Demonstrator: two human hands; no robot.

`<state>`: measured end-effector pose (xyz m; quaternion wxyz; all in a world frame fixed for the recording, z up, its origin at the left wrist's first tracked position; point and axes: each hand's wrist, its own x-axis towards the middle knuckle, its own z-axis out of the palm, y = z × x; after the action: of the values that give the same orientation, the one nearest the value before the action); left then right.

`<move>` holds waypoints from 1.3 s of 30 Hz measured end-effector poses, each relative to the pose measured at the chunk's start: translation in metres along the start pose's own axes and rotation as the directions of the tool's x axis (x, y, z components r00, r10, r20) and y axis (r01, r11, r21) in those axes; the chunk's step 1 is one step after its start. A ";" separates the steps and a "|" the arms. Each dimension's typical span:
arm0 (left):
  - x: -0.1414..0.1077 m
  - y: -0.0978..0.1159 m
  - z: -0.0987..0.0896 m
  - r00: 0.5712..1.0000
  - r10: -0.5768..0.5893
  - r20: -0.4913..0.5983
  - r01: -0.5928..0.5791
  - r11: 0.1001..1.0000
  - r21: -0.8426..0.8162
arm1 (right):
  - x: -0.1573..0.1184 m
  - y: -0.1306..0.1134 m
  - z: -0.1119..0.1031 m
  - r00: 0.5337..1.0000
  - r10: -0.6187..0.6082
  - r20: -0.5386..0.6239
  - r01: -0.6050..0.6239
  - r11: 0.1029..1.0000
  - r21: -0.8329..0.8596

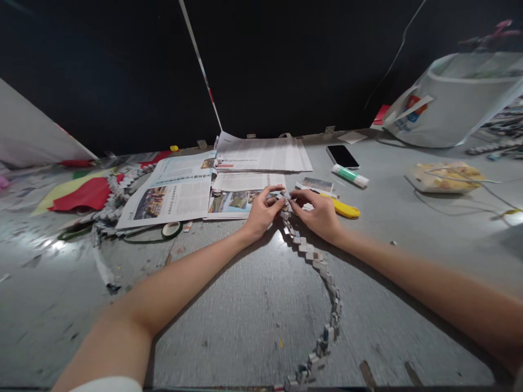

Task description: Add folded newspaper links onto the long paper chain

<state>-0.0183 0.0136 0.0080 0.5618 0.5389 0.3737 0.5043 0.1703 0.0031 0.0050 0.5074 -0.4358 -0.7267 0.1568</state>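
Observation:
A long chain of folded newspaper pieces [320, 264] curves over the grey table from the front edge up to my hands. My left hand [263, 211] pinches the chain's far end between thumb and fingers. Close on its right, my right hand [317, 213] has its thumb and fingertips together on a small paper piece at the same end. A yellow cutter [346, 209] lies just beyond my right hand. Behind my hands are newspaper sheets with printed pictures [237, 200].
An open newspaper [171, 190], a tape roll [171, 230], red paper [84, 194] and another paper chain [116, 190] lie left. A glue stick [350, 176], a phone [342, 157], a yellow packet with a cable [447, 177] and a white bag [445, 103] are right.

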 end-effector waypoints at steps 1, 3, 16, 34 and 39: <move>0.000 0.000 0.000 1.000 0.001 0.000 -0.001 1.000 0.001 | 0.000 0.000 0.000 1.000 0.002 -0.004 -0.002 1.000 0.000; 0.000 0.000 0.000 1.000 0.007 0.006 -0.007 1.000 0.005 | -0.001 0.001 0.001 1.000 0.009 -0.010 -0.009 1.000 0.000; 0.000 -0.001 0.000 0.997 0.070 0.037 -0.071 0.997 0.043 | 0.000 0.001 0.001 1.000 -0.011 -0.013 0.011 1.000 0.003; 0.000 -0.002 -0.002 0.992 0.099 0.079 -0.107 0.989 0.101 | 0.000 -0.003 -0.004 0.999 0.043 0.002 -0.043 0.995 0.092; 0.000 -0.003 -0.003 0.993 0.088 0.074 -0.095 0.991 0.094 | 0.001 0.001 -0.004 0.993 0.108 0.040 -0.113 0.982 0.149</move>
<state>-0.0202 0.0150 0.0044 0.5236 0.5995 0.3531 0.4917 0.1744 0.0037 0.0066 0.5178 -0.4333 -0.6953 0.2463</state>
